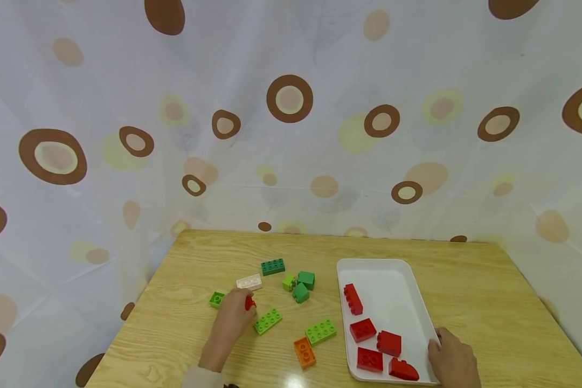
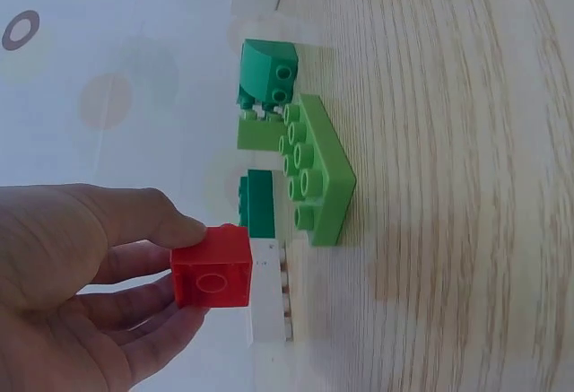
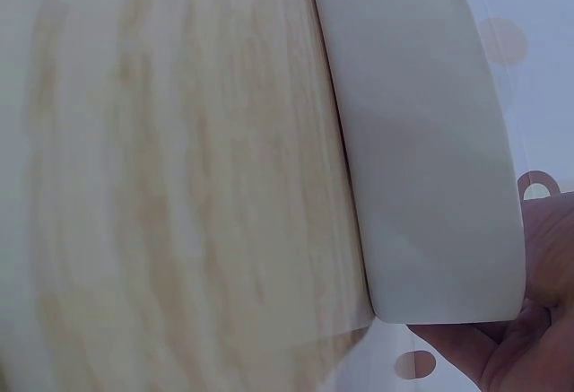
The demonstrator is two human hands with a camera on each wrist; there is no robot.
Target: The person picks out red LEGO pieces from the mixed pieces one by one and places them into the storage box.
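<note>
My left hand [image 1: 234, 313] pinches a small red toy brick [image 2: 213, 271] between thumb and fingers, above the left part of the table. Its hollow underside shows in the left wrist view. Near that hand lie a white brick [image 1: 249, 282], a small green brick [image 1: 216, 299] and a long light green brick [image 1: 268, 321]. At the right, my right hand [image 1: 453, 358] grips the side edge of a white tray [image 1: 393, 275]. Several red bricks, among them a long narrow one [image 1: 353, 299] and a rounded one [image 1: 403, 370], lie in the tray.
Between left hand and tray are an orange brick [image 1: 304, 353], another light green brick [image 1: 321, 332] and a cluster of small green bricks [image 1: 300, 292]. A dark green brick [image 1: 273, 267] lies farther back. A patterned curtain [image 1: 291, 161] hangs behind the wooden table [image 1: 465, 291].
</note>
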